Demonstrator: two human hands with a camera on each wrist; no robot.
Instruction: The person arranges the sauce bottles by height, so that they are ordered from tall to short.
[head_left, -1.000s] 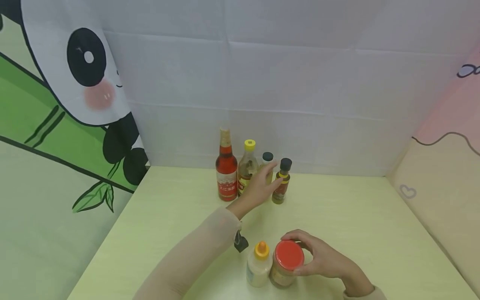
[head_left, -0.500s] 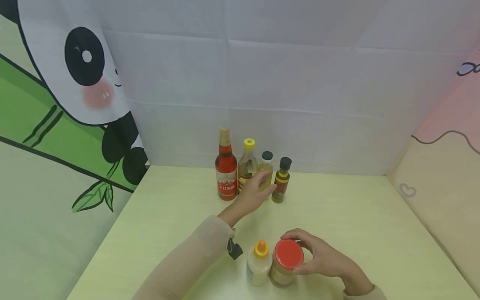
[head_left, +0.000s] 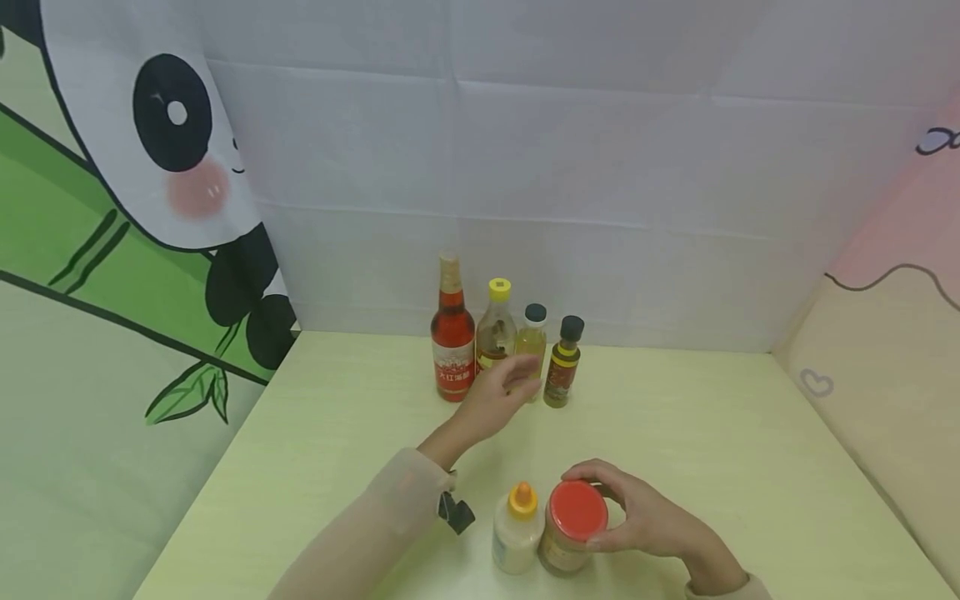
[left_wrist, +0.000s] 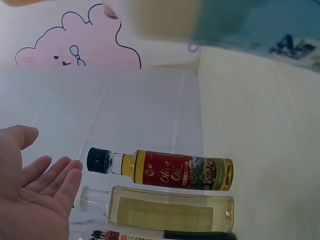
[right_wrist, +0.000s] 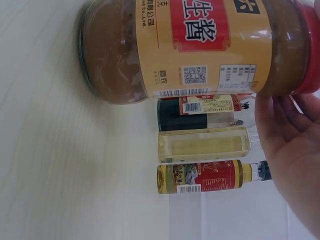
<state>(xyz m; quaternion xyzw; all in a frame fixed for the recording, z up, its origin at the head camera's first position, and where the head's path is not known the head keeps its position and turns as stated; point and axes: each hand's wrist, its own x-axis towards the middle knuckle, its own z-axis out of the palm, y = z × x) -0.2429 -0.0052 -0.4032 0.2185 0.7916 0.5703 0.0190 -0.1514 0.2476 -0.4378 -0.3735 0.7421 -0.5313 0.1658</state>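
My left hand [head_left: 498,396] hovers in front of the back row of bottles, fingers loosely extended and nothing in them. It partly covers the yellow-capped bottle [head_left: 496,329] and a slim bottle of pale yellow liquid [head_left: 532,337]. Just right of the fingers stands an olive oil bottle [head_left: 562,371]; its red label is readable in the left wrist view. Nearer to me, my right hand [head_left: 648,512] grips a peanut butter jar [right_wrist: 200,45] with a red lid [head_left: 579,510], thumb and fingers on either side near the top. A squeeze bottle [head_left: 516,542] with an orange nozzle stands close against the jar's left.
A tall bottle of red liquid [head_left: 453,350] stands at the left end of the back row. Behind the row rises a pale cloth wall [head_left: 637,208], with printed side panels left and right. The pale table [head_left: 712,433] extends to both sides.
My left hand has drawn back leftward and toward me, away from the olive oil bottle, uncovering more of it and the slim bottle. My right hand stays on the peanut butter jar.
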